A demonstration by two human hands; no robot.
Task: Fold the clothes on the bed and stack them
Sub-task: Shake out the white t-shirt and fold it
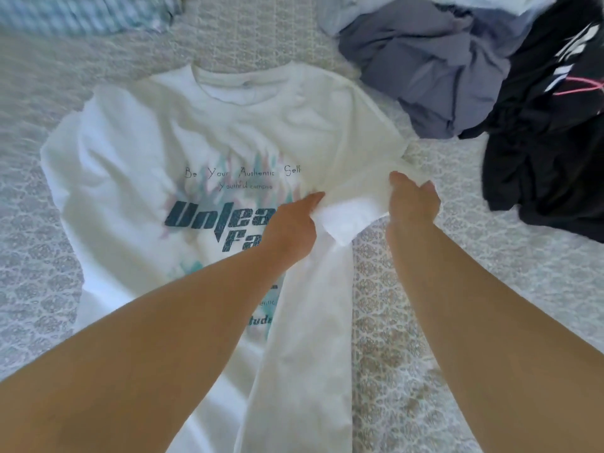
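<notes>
on bed, hands gripping shirt sleeve

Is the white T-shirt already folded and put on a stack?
No, the white T-shirt lies spread print-up on the bed, and the left hand and right hand both hold its sleeve.

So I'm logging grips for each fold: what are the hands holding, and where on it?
Both hands hold the white T-shirt by its right sleeve: the left hand grips the cuff end, the right hand the sleeve's outer edge.
</notes>
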